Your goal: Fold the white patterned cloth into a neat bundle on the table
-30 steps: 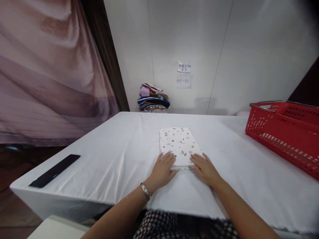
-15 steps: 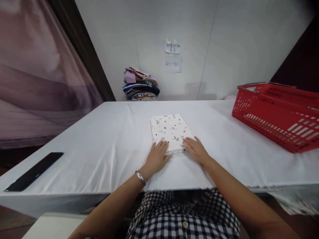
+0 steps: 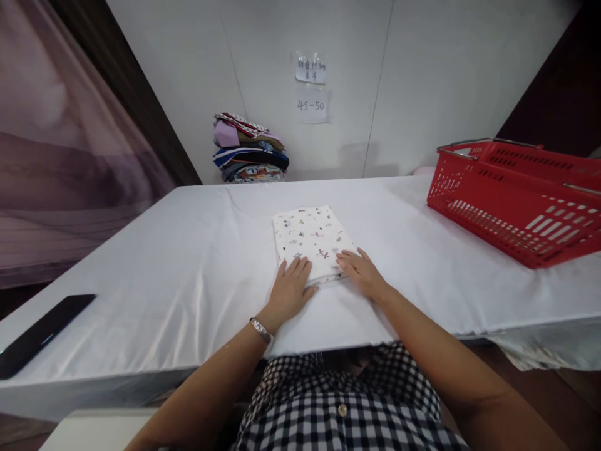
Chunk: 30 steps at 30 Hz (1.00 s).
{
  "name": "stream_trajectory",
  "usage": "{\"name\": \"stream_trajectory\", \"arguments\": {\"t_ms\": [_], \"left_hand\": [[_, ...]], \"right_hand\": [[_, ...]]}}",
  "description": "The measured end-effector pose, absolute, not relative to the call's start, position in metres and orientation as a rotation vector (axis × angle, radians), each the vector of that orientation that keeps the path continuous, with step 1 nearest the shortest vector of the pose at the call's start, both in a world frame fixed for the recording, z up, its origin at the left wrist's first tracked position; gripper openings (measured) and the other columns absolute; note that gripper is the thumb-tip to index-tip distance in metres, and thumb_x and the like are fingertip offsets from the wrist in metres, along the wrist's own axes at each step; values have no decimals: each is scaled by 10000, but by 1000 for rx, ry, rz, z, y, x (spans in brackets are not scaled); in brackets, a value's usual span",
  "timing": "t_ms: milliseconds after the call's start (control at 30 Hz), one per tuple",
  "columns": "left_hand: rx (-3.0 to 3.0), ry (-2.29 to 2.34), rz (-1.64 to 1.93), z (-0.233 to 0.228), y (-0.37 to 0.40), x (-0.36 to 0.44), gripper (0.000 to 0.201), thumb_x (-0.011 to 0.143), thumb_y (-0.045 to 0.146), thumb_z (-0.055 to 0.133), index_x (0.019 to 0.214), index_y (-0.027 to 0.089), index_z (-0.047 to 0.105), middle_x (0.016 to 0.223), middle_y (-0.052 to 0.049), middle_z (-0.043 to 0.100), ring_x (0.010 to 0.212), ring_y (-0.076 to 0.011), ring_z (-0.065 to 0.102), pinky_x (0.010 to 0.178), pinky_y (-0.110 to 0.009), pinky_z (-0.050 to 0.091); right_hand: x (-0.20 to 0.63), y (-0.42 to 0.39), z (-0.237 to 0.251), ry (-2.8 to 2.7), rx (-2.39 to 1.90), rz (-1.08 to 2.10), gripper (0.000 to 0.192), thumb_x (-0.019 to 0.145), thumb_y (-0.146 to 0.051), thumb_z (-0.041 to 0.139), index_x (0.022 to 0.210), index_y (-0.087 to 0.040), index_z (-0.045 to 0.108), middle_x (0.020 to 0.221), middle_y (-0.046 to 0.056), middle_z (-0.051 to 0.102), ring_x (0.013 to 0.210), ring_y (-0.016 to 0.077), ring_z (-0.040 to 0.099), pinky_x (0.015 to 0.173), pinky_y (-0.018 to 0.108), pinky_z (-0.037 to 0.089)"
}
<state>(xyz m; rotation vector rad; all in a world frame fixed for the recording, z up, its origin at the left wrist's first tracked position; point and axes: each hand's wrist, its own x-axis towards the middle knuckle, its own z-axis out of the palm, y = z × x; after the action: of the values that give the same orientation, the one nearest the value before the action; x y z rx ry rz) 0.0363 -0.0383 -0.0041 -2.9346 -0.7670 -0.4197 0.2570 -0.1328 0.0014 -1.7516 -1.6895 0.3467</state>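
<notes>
While both hands lie flat, a folded white patterned cloth (image 3: 312, 241) sits mid-bench.
Left hand (image 3: 287, 290) and right hand (image 3: 357, 274) press its near edge, fingers spread, gripping nothing; red plastic basket (image 3: 511, 197) far right.

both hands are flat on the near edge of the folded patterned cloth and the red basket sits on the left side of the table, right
Not quite. The head view shows the left hand and right hand flat on the near edge of the folded patterned cloth, but the red basket sits on the right side of the table, not the left.
</notes>
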Motion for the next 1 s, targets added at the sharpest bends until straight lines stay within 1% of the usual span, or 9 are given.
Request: {"name": "stream_trajectory", "arguments": {"t_ms": [200, 400, 533, 600, 667, 767, 867, 933, 1000], "left_hand": [[-2934, -766, -419, -5, -38, 36, 545, 891, 435, 422, 1355, 151, 386, 1425, -122, 399, 1337, -283, 309, 1108, -529, 180], [-2963, -779, -389, 4, -37, 37, 531, 892, 434, 424, 1343, 156, 405, 1420, -112, 411, 1334, -273, 320, 1097, -520, 225], [-2953, -762, -398, 3, -41, 37, 540, 894, 430, 426, 1362, 163, 387, 1437, -109, 386, 1338, -276, 315, 1099, -524, 215], [-2957, -752, -396, 2, -44, 36, 545, 892, 428, 434, 1367, 168, 381, 1440, -106, 382, 1337, -277, 316, 1104, -528, 197], [-2982, -766, -388, 3, -45, 35, 547, 888, 440, 441, 1363, 175, 389, 1439, -105, 383, 1336, -277, 319, 1105, -528, 195], [-3087, -792, -377, 11, -40, 34, 528, 888, 484, 421, 1335, 202, 429, 1415, -93, 423, 1323, -261, 348, 1096, -511, 229], [-3152, -916, -447, 21, -28, 34, 509, 906, 509, 361, 1308, 213, 462, 1393, -84, 455, 1316, -235, 364, 1085, -466, 271], [-3117, -1044, -507, 23, -19, 38, 527, 912, 509, 343, 1320, 193, 449, 1421, -96, 413, 1338, -240, 327, 1085, -460, 270], [-3071, -1121, -493, 20, -12, 42, 546, 911, 507, 345, 1329, 168, 438, 1444, -111, 372, 1356, -259, 287, 1087, -487, 252]], "right_hand": [[262, -132, -4, -1636, -1696, 445, 444, 931, -474, 305, 1107, -260, 652, 1294, 32, 561, 1296, 204, 391, 1117, 515, 92], [262, -134, -1, -1677, -1702, 442, 457, 948, -450, 272, 1117, -251, 648, 1310, 47, 546, 1307, 202, 376, 1116, 505, 100], [255, -134, 8, -1819, -1789, 216, 426, 942, -445, 314, 1121, -238, 640, 1300, 57, 555, 1299, 219, 387, 1115, 520, 77], [251, -133, 10, -1901, -1817, 53, 430, 932, -461, 345, 1168, -218, 610, 1326, 70, 530, 1323, 232, 345, 1118, 509, 78], [249, -132, 9, -1973, -1856, -43, 465, 925, -485, 352, 1216, -196, 571, 1365, 86, 488, 1339, 242, 311, 1116, 493, 113], [249, -132, 6, -2045, -1925, -61, 503, 924, -515, 327, 1246, -190, 536, 1394, 92, 453, 1321, 241, 338, 1103, 479, 174], [246, -129, 8, -2062, -1935, -99, 516, 930, -521, 294, 1238, -188, 539, 1386, 92, 462, 1308, 241, 357, 1106, 474, 172], [239, -121, 15, -2068, -1910, -132, 546, 930, -524, 285, 1265, -161, 519, 1394, 113, 447, 1326, 249, 329, 1115, 468, 148], [231, -108, 23, -2092, -1857, -141, 579, 927, -528, 282, 1311, -141, 475, 1432, 128, 389, 1359, 249, 266, 1124, 451, 129]]}}
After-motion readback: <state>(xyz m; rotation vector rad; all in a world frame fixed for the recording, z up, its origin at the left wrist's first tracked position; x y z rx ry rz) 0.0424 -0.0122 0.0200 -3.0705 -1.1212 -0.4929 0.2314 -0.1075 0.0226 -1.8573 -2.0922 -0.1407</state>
